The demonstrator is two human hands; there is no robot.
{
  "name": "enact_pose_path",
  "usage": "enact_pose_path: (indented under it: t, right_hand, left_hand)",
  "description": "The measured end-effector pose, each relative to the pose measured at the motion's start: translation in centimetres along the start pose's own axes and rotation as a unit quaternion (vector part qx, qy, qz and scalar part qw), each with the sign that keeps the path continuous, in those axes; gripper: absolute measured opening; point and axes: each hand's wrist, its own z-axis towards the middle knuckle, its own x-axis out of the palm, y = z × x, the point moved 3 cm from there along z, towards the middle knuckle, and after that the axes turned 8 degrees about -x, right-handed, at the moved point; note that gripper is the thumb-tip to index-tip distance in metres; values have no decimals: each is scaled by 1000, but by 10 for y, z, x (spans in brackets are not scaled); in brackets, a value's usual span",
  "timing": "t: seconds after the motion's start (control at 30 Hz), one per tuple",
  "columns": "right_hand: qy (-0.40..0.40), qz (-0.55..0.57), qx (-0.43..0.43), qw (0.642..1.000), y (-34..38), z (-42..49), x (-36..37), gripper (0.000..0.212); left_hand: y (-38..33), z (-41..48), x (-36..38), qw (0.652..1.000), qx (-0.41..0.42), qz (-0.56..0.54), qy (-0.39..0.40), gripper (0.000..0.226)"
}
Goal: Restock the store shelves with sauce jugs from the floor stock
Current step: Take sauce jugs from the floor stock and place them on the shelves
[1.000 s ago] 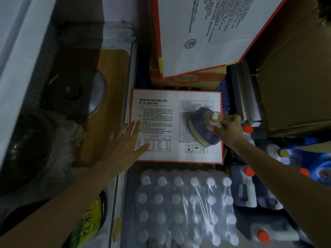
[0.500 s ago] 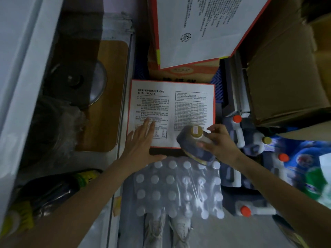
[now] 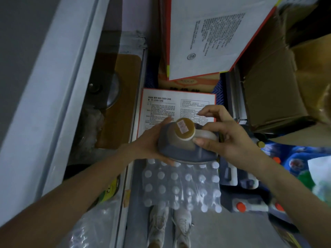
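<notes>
A dark sauce jug (image 3: 180, 149) with a yellow-brown cap and a pale handle hangs in the air above the floor stock, seen from the top. My right hand (image 3: 225, 138) grips its handle, thumb and fingers curled round it. My left hand (image 3: 152, 142) cups the jug's left side and bottom, fingers wrapped under it. More jugs (image 3: 249, 206) with orange caps stand on the floor at the lower right. The shelf unit (image 3: 71, 97) runs down the left side.
A shrink-wrapped pack of white-capped bottles (image 3: 180, 185) lies below the jug, my shoes just beneath it. A white carton with red edges (image 3: 161, 104) sits behind, a bigger carton (image 3: 211, 36) above it, open brown boxes (image 3: 275, 97) at right. A pot lid (image 3: 111, 90) rests on the shelf.
The right hand lifted the jug off the white carton and brought it nearer. The left hand left the carton and now holds the jug's side.
</notes>
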Motion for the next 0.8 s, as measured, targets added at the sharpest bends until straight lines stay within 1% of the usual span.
enact_pose_path:
  t: [0.03, 0.07, 0.13, 0.23, 0.27, 0.33, 0.37, 0.47, 0.5, 0.57, 0.6, 0.7, 0.8]
  right_hand:
    - [-1, 5, -7, 1000, 9, 1, 0, 56]
    - [-7, 15, -8, 1000, 14, 3, 0, 52]
    - [-30, 35, 3, 999, 21, 6, 0, 41]
    - [-74, 65, 28, 995, 27, 8, -2, 14]
    - [-89, 73, 31, 993, 28, 9, -4, 11]
    - [-118, 96, 40, 988, 31, 11, -10, 12]
    - [-132, 109, 45, 984, 35, 13, -12, 17]
    - [-181, 138, 78, 971, 43, 19, -22, 45]
    - [-195, 150, 95, 965, 48, 21, -25, 46]
    - [-200, 172, 113, 958, 62, 25, -30, 28]
    - [-193, 165, 118, 960, 67, 28, -34, 25]
    - [-163, 154, 139, 964, 85, 34, -43, 25]
    - [-177, 160, 148, 960, 94, 35, -48, 39]
  left_hand:
    - [0, -6, 2, 999, 12, -23, 27, 108]
    - [-3, -12, 4, 998, 25, -38, 38, 105]
    - [0, -19, 12, 996, 18, -78, 28, 101]
    - [-1, -33, 25, 989, -3, -147, -4, 103]
    - [-4, -38, 28, 986, -8, -167, -10, 103]
    - [-13, -48, 32, 973, -9, -231, -14, 94]
    - [-18, -52, 32, 965, -6, -260, -15, 87]
    - [-35, -65, 29, 948, -3, -316, -29, 76]
    - [-42, -70, 28, 942, 0, -333, -40, 70]
    - [-53, -79, 25, 929, 7, -365, -57, 61]
    - [-59, -83, 24, 923, 7, -381, -63, 60]
    - [-72, -95, 22, 901, 8, -426, -74, 57]
    - [-82, -104, 19, 874, 1, -479, -80, 64]
